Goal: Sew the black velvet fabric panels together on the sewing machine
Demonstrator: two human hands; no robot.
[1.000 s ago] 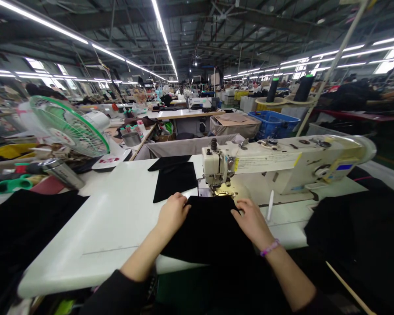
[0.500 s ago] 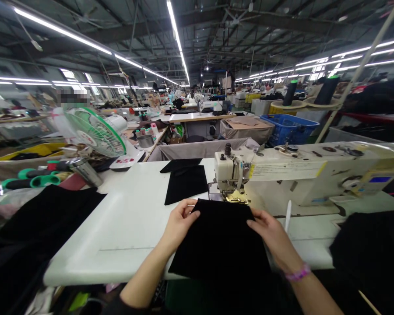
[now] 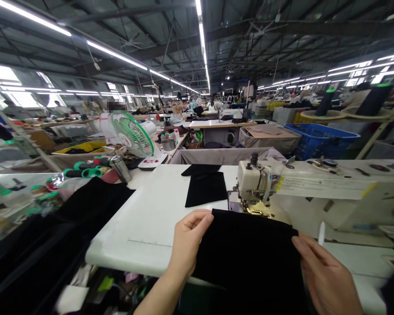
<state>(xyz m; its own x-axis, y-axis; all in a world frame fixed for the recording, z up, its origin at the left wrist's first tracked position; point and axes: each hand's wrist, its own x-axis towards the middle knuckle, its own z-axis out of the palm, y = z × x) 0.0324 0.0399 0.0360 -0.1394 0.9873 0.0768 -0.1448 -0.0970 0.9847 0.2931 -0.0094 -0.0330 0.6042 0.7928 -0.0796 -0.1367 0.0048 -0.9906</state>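
My left hand pinches the upper left corner of a black fabric piece, thumb on top. My right hand grips its right edge. The piece is held just off the white sewing table, in front of the cream sewing machine, whose needle head is just beyond the fabric's top edge. Two more black pieces lie flat on the table behind, left of the machine head.
A heap of black fabric covers the table's left end. Behind it are a green-grilled fan, a metal flask and green-handled tools. A blue crate and other workstations stand further back.
The black piece has come back from the needle toward me and lifted, my hands now wider apart at its corners. The view has swung left, so the machine sits further right.
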